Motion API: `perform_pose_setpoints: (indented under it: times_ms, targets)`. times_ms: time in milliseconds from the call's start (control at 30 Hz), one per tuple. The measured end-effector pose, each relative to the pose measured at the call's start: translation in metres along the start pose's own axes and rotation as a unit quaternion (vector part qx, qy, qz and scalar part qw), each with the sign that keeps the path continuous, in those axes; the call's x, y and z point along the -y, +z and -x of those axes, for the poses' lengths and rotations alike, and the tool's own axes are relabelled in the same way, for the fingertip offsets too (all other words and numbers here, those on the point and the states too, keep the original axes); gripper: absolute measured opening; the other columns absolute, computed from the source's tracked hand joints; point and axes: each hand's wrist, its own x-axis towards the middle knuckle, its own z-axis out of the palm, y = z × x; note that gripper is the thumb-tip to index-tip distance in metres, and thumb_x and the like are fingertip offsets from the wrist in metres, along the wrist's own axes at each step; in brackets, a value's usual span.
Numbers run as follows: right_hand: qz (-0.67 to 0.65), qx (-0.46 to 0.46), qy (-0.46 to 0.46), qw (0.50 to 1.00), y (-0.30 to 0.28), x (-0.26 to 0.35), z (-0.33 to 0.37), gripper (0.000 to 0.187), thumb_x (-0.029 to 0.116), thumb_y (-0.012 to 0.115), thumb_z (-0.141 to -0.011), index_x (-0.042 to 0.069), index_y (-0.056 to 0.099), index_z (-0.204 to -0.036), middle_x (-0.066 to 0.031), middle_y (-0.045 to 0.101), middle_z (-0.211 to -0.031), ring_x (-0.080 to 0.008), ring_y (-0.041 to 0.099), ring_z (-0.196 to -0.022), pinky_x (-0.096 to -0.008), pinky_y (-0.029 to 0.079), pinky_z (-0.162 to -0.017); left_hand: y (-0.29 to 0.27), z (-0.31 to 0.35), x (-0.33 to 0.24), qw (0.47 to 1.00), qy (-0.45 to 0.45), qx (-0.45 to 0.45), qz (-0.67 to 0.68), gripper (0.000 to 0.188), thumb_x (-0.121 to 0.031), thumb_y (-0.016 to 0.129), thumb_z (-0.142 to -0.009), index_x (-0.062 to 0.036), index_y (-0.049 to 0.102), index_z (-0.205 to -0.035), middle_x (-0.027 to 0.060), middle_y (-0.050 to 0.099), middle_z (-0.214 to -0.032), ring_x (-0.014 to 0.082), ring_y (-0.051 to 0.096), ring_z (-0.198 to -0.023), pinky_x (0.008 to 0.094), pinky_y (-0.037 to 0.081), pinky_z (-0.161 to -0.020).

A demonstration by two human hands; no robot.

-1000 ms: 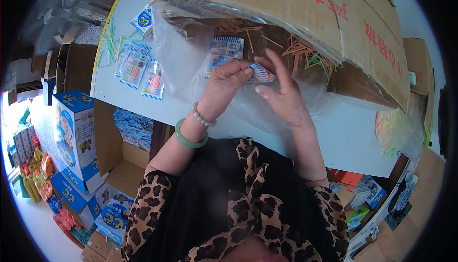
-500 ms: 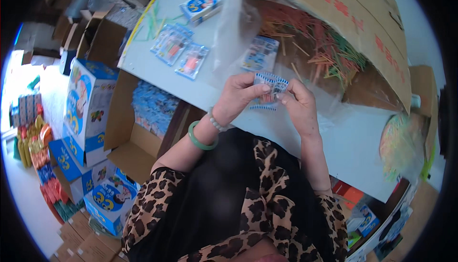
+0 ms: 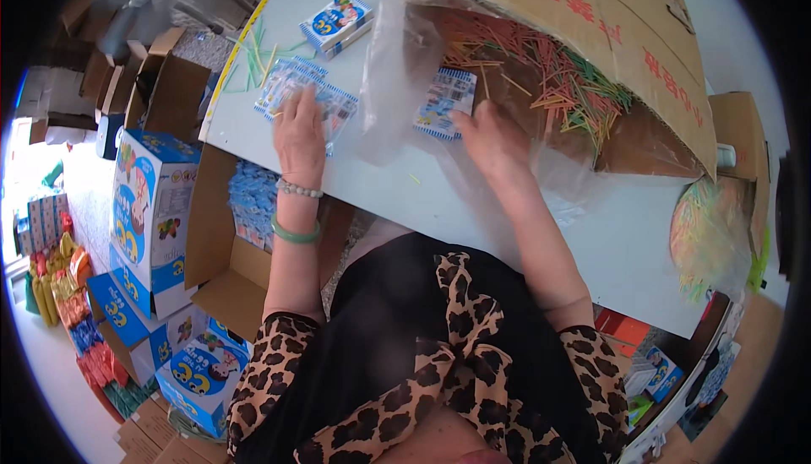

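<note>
Left hand [image 3: 297, 130] lies flat, fingers spread on the filled packets [image 3: 291, 84] piled on the desk [image 3: 524, 211]; right hand [image 3: 498, 139] fingers curl by one flat packet [image 3: 446, 103] at the stick-filled carton [image 3: 583, 16]: several finished, many sticks [image 3: 557, 71] remain

Bright daylight, strong fisheye bend

Even light fills the pale worktop [image 3: 591, 236], with soft shadows under the cardboard box [image 3: 591, 16] and glare on the clear plastic bag [image 3: 393, 75]. The left floor washes out to white. Edges curve and darken toward the black rim; the centre is sharp.
</note>
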Motion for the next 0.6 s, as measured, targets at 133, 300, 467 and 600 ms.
perform_pose_setpoints:
  times_ms: [133,300,467,600]
  targets:
    - [0.092,-0.093,0.000,0.991,0.034,-0.009,-0.025,0.048,0.047,0.058,-0.077,0.005,0.054,-0.101,-0.0141,0.061,-0.092,-0.0319,0.059,-0.086,-0.0405,0.045,-0.079,0.010,-0.004,-0.021,0.976,0.118,-0.163,-0.082,0.014,0.002,0.061,-0.072,-0.0006,0.064,-0.086,0.0099,0.060,-0.085,0.0291,0.055,-0.071,0.0330,0.044,-0.062]
    - [-0.042,0.024,0.068,0.996,0.021,-0.016,-0.033,0.044,0.042,0.057,-0.078,0.004,0.055,-0.100,-0.0170,0.061,-0.096,-0.0322,0.058,-0.090,-0.0393,0.045,-0.081,0.004,0.042,-0.085,0.967,0.241,-0.024,0.083,0.017,0.004,0.066,-0.063,-0.0007,0.064,-0.079,0.0089,0.057,-0.076,0.0224,0.055,-0.063,0.0303,0.043,-0.054]
    - [-0.073,-0.010,0.024,0.997,0.012,-0.031,-0.031,0.039,0.039,0.047,-0.084,0.002,0.059,-0.083,-0.0216,0.061,-0.087,-0.0352,0.059,-0.086,-0.0422,0.046,-0.075,0.040,0.045,-0.109,0.963,0.102,0.139,0.205,0.019,-0.001,0.062,-0.070,-0.0032,0.061,-0.089,0.0124,0.058,-0.084,0.0258,0.058,-0.067,0.0306,0.046,-0.055]
    - [-0.032,0.015,0.054,0.998,-0.010,-0.036,-0.014,0.036,0.035,0.051,-0.084,0.001,0.059,-0.088,-0.0212,0.061,-0.084,-0.0394,0.057,-0.084,-0.0430,0.044,-0.074,0.049,0.025,-0.117,0.945,-0.065,0.176,0.268,0.023,-0.002,0.064,-0.071,-0.0001,0.060,-0.094,0.0143,0.057,-0.084,0.0296,0.057,-0.067,0.0329,0.046,-0.060]
